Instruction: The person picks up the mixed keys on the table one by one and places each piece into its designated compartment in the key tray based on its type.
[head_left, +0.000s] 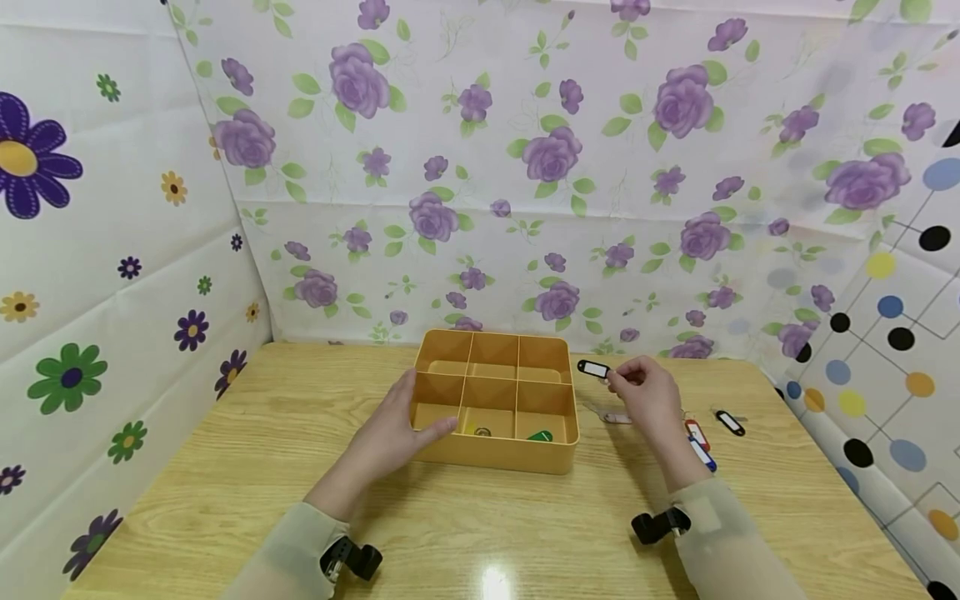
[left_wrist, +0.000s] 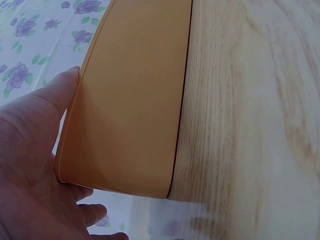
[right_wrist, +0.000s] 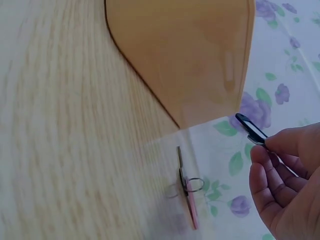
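Note:
A yellow-orange divided box [head_left: 495,455] stands on the wooden table. My left hand [head_left: 382,425] grips its near left corner, thumb at the front rim and fingers along the left side. To the right of the box, my right hand [head_left: 651,404] pinches a black key tag [head_left: 593,368] with a white label between thumb and fingertips, raised near the box's right wall. Beneath that hand lies a pink key tag [right_wrist: 192,207] with a ring and a key. A green key tag [head_left: 541,436] is in the front right compartment. Something yellow [head_left: 471,429] and a ring [head_left: 483,432] show in the front middle one.
By the right wrist lie a red key tag [head_left: 697,432] and a blue key tag [head_left: 702,454], with another black key tag [head_left: 730,423] further right. Flowered cloth [head_left: 480,167] hangs behind the table, and patterned cloth closes both sides.

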